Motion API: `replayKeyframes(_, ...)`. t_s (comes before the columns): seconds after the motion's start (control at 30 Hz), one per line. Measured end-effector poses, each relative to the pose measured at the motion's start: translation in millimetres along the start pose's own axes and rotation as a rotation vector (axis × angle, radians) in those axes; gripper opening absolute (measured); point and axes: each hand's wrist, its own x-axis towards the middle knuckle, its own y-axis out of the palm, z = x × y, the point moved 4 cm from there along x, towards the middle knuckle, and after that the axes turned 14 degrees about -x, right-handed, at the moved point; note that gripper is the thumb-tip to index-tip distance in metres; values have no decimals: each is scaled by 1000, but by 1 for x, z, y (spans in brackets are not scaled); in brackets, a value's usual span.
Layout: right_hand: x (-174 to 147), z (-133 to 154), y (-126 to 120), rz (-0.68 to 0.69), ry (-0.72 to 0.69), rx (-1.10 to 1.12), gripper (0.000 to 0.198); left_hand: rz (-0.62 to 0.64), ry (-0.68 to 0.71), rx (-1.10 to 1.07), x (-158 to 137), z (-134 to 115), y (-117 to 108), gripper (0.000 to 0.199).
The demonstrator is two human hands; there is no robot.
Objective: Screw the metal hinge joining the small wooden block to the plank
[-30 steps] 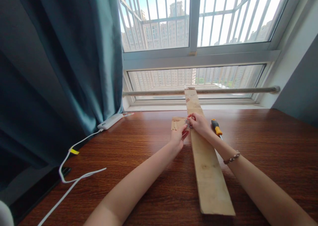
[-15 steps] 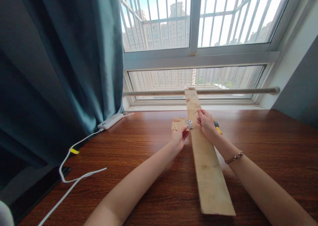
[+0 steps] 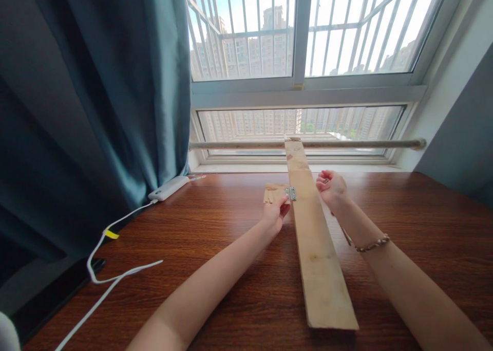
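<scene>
A long plank (image 3: pixel 316 248) lies lengthwise, its far end by the window rail. To its left is a short wooden piece (image 3: pixel 271 190), with a metal hinge (image 3: pixel 293 192) spanning the joint between them. My left hand (image 3: pixel 275 212) is closed at the hinge, its thumb pressing the leaf over the short piece and its other fingers curled at the near edge. Right of the plank, my right hand (image 3: pixel 333 189) is turned palm up with fingers curled in. A small dark, metallic-looking bit shows among those fingers, too small to name.
The brown wood-grain tabletop (image 3: pixel 231 269) runs up to the window. A white power strip (image 3: pixel 169 188) and its cable (image 3: pixel 110 284) lie at left beside the blue curtain (image 3: pixel 154 84). Beyond the table, a horizontal rail (image 3: pixel 358 144) crosses before the window.
My right hand has moved right, off the plank, and turned palm up. The thin metal piece at its fingertips no longer shows clearly. The yellow-and-black object behind it is hidden. My left hand stays put.
</scene>
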Motion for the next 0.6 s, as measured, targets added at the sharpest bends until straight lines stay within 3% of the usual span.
replayKeyframes(0.17,-16,-2,-37,5,101,-347,16,26,28,11,3,0,-2,22)
replayKeyframes(0.37,-21,-10,-86,-70,114,-973,25,50,2,44,6,1,-3,17)
replayKeyframes(0.5,-16,-27,-92,-61,122,-1285,38,37,-23,56,7,2,-4,12)
replayKeyframes(0.6,-17,-39,-90,-65,148,-1401,33,42,-16,58,8,1,-4,13)
